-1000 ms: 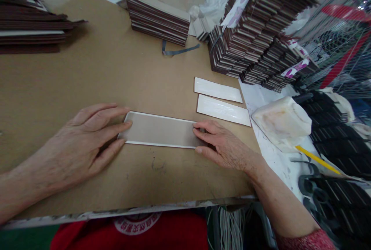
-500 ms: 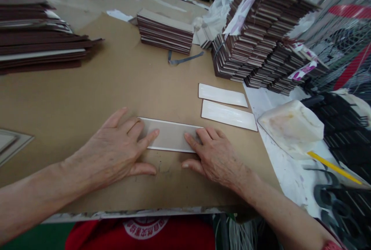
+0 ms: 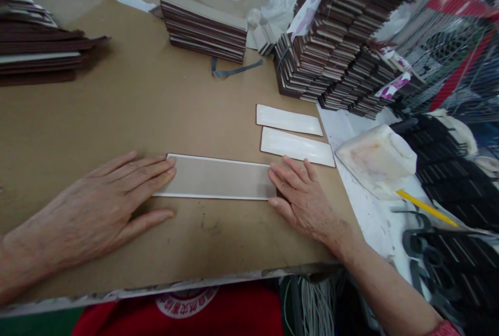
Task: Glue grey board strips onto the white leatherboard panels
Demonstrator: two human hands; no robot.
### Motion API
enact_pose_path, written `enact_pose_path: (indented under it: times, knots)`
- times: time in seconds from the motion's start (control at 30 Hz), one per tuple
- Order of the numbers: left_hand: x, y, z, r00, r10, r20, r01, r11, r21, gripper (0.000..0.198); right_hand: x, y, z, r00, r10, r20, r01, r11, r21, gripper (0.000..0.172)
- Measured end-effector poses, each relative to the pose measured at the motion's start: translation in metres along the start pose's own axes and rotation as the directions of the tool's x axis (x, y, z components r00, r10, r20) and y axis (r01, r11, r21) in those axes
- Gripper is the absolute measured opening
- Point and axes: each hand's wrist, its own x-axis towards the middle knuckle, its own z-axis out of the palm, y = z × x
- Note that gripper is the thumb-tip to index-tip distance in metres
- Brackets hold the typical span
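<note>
Left hand: the left hand point(image 3: 97, 206) lies flat and spread, palm down on the brown cardboard sheet point(image 3: 128, 102); its fingertips rest on the left end of the strip and it clasps nothing.
Right hand: the right hand point(image 3: 304, 198) is also flat and unclenched, with its fingertips against the right end of the same strip and the thumb on the cardboard just below that end; nothing is gripped.
Strip: the grey-beige strip point(image 3: 218, 177), long, with a thin white edge, lies flat between the two hands near the front edge of the sheet.
White strips: two white strips point(image 3: 289, 119) point(image 3: 297, 146) lie side by side just beyond the right hand, apart from the grey-beige one.
Stacks: a low stack of brown panels point(image 3: 205, 27) stands at the far side, a tall leaning stack point(image 3: 343, 40) to its right, and another stack point(image 3: 35, 40) at far left.
Strap: a grey strap point(image 3: 234, 70) lies in front of the low stack.
Right margin: a stained white plastic container point(image 3: 376, 159) sits beside the sheet, with a yellow stick point(image 3: 427, 207) just beside it.
</note>
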Motion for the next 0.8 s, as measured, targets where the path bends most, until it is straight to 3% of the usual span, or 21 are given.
enact_pose_path:
  times: [0.13,0.27,0.53,0.73,0.8]
  knots:
    - [0.0,0.0,0.002,1.0,-0.007,0.002,0.007,1.0,0.024,0.075,0.004,0.007,-0.006,0.997,-0.034,-0.074,0.04,0.996,0.082,0.045]
    - [0.003,0.003,0.0,1.0,-0.002,-0.003,0.002,0.999,0.04,0.074,0.003,-0.001,0.005,0.994,-0.105,0.015,0.103,0.991,0.087,0.056]
    - [-0.002,0.005,-0.006,1.0,-0.006,0.008,0.005,0.999,0.046,0.066,-0.014,-0.021,0.007,0.991,-0.069,0.112,0.064,0.997,0.044,0.07]
    - [-0.035,0.018,-0.017,0.996,0.087,0.002,-0.087,0.996,0.012,0.073,-0.051,-0.057,0.002,0.986,-0.137,0.093,0.136,0.991,0.015,0.107]
    - [-0.051,0.026,-0.022,0.992,0.123,0.017,-0.123,0.992,0.022,0.077,-0.062,-0.068,0.003,0.982,-0.171,0.085,0.171,0.985,0.007,0.105]
